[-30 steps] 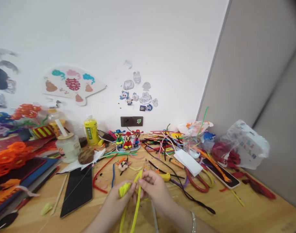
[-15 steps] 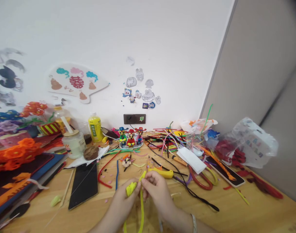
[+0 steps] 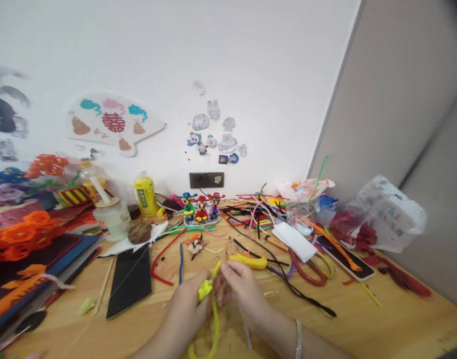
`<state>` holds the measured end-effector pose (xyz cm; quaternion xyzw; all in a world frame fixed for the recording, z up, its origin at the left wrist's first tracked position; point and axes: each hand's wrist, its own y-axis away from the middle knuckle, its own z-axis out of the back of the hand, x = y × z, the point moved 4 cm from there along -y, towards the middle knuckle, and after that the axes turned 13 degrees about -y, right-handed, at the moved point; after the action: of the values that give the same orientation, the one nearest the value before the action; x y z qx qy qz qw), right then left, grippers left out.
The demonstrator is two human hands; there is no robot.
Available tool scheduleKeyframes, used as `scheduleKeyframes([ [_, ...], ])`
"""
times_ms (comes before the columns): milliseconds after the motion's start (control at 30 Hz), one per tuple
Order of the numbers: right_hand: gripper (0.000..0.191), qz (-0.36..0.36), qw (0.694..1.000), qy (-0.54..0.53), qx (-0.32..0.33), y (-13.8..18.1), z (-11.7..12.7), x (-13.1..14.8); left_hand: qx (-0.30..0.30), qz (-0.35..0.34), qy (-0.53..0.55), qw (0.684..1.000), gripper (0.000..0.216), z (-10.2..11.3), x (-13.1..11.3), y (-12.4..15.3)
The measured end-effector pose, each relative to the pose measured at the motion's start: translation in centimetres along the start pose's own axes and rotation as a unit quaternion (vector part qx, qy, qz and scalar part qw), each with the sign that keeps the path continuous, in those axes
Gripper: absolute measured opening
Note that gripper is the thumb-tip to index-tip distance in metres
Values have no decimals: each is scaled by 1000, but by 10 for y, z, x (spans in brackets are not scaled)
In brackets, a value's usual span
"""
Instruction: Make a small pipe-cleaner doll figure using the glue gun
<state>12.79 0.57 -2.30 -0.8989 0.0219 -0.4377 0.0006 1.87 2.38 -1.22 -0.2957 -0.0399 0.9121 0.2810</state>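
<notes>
In my left hand (image 3: 189,305) is a small bundle of yellow pipe cleaners (image 3: 205,289), its fingers closed around it. A loose yellow length hangs from the bundle in a loop below the hands. My right hand (image 3: 241,289) meets the left one, thumb and fingers pinched together by the upright yellow end; that hand wears a bracelet at the wrist. Just beyond the hands lies a yellow-handled tool (image 3: 251,261), its front end partly hidden. A small clay-like figure head (image 3: 195,244) rests behind the left hand.
A black phone (image 3: 129,280) lies to the left, close to a blue pipe cleaner (image 3: 181,263). Three small figures (image 3: 201,212) stand at the back. Tangled pipe cleaners, red-handled scissors (image 3: 314,275) and another phone (image 3: 357,267) are on the right. A jar (image 3: 114,222) and yellow bottle (image 3: 145,194) stand back left.
The view has shifted slightly. Both hands stay together on the yellow pipe cleaners; the left hand has turned a little, and the bundle and upright end sit at a slightly different angle.
</notes>
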Motion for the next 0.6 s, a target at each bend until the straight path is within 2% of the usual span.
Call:
scheduleKeyframes([
  [100,36,22,999,26,-5,-3,4,1,21,-21,-52,998,15,1,-3,3],
  [200,37,23,999,28,-14,-5,6,-1,36,-19,-56,998,15,1,-3,3],
  [400,34,28,1000,-13,-1,-7,4,0,20,-19,95,995,17,0,-3,-5],
  [500,34,34,999,7,5,-7,4,3,21,30,184,982,30,-3,-1,-7],
  [600,34,40,999,-5,4,-6,3,6,63,128,289,947,38,-8,2,-5],
])
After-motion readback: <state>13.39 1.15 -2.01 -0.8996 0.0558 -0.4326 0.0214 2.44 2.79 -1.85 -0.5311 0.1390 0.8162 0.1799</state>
